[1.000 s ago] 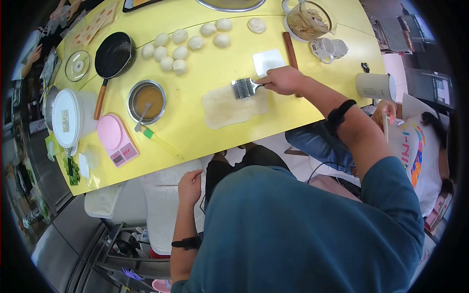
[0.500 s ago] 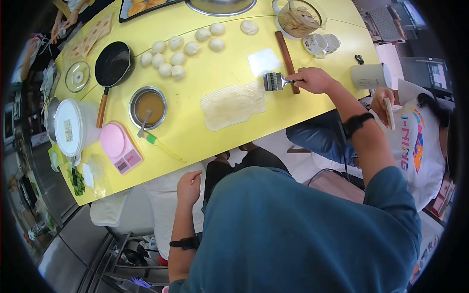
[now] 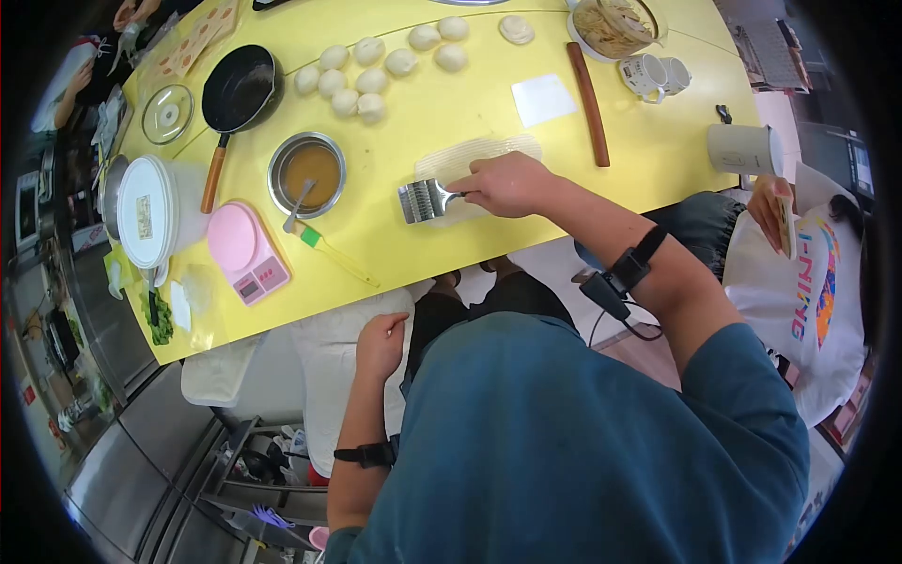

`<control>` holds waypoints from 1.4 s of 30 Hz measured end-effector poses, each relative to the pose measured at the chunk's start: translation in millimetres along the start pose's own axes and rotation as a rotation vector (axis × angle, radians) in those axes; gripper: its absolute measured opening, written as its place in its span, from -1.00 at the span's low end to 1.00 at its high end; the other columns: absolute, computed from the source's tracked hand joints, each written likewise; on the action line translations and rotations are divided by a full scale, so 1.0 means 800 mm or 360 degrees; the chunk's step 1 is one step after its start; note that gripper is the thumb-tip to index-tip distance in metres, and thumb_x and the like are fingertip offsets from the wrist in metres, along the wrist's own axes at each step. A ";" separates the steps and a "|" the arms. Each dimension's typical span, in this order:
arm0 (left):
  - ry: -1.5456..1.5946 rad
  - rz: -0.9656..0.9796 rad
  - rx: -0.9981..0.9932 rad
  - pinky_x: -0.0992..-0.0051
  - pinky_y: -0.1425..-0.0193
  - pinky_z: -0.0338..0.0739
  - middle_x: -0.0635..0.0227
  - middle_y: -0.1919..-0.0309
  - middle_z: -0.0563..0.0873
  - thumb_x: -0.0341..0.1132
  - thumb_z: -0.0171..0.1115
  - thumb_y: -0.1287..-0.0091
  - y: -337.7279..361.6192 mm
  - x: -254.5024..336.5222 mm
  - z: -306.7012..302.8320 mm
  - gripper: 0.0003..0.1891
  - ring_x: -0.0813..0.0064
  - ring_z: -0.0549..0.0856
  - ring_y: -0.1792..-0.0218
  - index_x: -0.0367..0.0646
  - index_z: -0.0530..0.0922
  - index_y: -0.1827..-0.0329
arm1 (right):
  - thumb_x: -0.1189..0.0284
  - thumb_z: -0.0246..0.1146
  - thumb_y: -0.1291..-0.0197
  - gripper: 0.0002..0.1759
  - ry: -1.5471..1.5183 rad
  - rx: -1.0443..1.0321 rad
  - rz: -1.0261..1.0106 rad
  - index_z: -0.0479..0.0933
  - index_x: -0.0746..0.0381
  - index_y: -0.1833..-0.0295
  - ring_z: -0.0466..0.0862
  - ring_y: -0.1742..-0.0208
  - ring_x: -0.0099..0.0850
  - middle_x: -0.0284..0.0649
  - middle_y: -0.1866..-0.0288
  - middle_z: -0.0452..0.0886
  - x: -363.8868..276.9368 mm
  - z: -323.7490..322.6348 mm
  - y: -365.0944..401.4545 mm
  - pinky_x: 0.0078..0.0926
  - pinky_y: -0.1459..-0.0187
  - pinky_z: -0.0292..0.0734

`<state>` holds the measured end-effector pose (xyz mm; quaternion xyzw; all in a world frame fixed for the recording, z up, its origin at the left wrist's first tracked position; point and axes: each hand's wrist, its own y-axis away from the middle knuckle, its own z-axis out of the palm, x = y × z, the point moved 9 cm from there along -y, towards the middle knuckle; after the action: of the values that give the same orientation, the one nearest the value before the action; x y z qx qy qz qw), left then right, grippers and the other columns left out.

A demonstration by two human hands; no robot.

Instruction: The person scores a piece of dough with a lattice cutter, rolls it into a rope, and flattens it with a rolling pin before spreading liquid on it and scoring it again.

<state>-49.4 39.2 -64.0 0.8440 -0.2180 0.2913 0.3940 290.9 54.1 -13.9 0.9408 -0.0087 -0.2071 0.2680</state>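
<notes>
My right hand [image 3: 512, 183] is closed round the handle of a metal dough cutter with a row of several discs [image 3: 425, 201]. The cutter head sits at the left end of a thin rolled-out dough sheet [image 3: 479, 148], whose upper part shows fine parallel lines. My hand and forearm cover part of the sheet. Below the table edge, my left hand [image 3: 381, 346] hangs with its fingers curled in and nothing visible in them.
Several dough balls [image 3: 371, 80] lie behind the sheet. A rolling pin [image 3: 589, 103], a white square [image 3: 543, 100] and mugs [image 3: 645, 77] are to the right. Leftward are a metal bowl [image 3: 340, 169], pink scale [image 3: 235, 240] and frying pan [image 3: 242, 89]. Another person's hand [image 3: 772, 211] is at right.
My right hand has drawn the dough cutter leftward, from the sheet's right end to its left end. The whole view has shifted slightly. My left hand stays low and curled.
</notes>
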 end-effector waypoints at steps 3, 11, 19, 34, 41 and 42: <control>-0.0017 -0.0102 -0.0005 0.17 -0.12 0.67 0.06 0.07 0.84 -0.29 0.22 -0.54 0.014 -0.015 0.002 -0.75 -0.01 0.80 0.00 -0.15 0.82 -0.06 | 0.09 0.13 -0.59 -0.55 0.0009 -0.0088 0.0045 0.58 -0.33 -0.50 0.77 -0.05 -0.14 -0.17 -0.07 0.69 -0.004 0.001 -0.007 -0.11 -0.08 0.70; 0.0032 -0.0142 0.0044 0.21 -0.12 0.67 0.07 0.06 0.84 -0.30 0.24 -0.54 0.026 -0.020 0.002 -0.76 0.04 0.81 -0.01 -0.15 0.82 -0.06 | 0.09 0.11 -0.60 -0.55 0.0034 -0.0131 0.0056 0.57 -0.34 -0.51 0.77 -0.12 -0.15 -0.18 -0.10 0.71 0.010 0.025 -0.025 -0.11 -0.14 0.70; -0.0036 -0.0093 0.0032 0.21 -0.11 0.67 0.08 0.08 0.84 -0.31 0.24 -0.53 0.020 -0.003 0.004 -0.77 0.05 0.80 0.02 -0.15 0.82 -0.05 | 0.11 0.12 -0.57 -0.53 0.0016 -0.0182 0.0193 0.58 -0.30 -0.51 0.76 -0.12 -0.13 -0.15 -0.07 0.72 0.075 0.008 0.025 -0.12 -0.15 0.68; 0.0002 -0.0037 -0.0055 0.22 -0.12 0.67 0.07 0.07 0.84 -0.30 0.23 -0.53 0.008 0.019 0.030 -0.76 0.05 0.80 0.01 -0.15 0.82 -0.06 | 0.17 0.21 -0.51 -0.58 0.0071 0.0048 0.0516 0.68 -0.29 -0.40 0.75 -0.05 -0.12 -0.16 0.05 0.72 0.231 -0.006 0.184 -0.10 -0.11 0.66; -0.0041 0.0075 -0.0044 0.19 -0.12 0.67 0.06 0.07 0.84 -0.29 0.23 -0.53 0.005 0.022 0.020 -0.75 0.01 0.79 0.00 -0.18 0.81 -0.05 | 0.21 0.30 -0.47 -0.59 0.0023 0.0155 0.0460 0.69 -0.24 -0.38 0.75 0.06 -0.09 -0.14 0.15 0.69 0.155 -0.022 0.211 -0.08 -0.01 0.65; -0.0043 0.0044 -0.0055 0.18 -0.12 0.67 0.06 0.07 0.84 -0.29 0.22 -0.53 0.006 0.021 0.018 -0.75 0.01 0.79 0.00 -0.18 0.82 -0.05 | 0.20 0.30 -0.47 -0.59 0.0021 0.0167 0.0374 0.69 -0.24 -0.38 0.75 0.07 -0.08 -0.13 0.15 0.68 0.131 -0.019 0.194 -0.07 0.01 0.65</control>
<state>-35.3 22.9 -57.6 0.8379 -0.2398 0.2814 0.4015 407.2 -84.3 36.2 0.9474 -0.1278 -0.1673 0.2410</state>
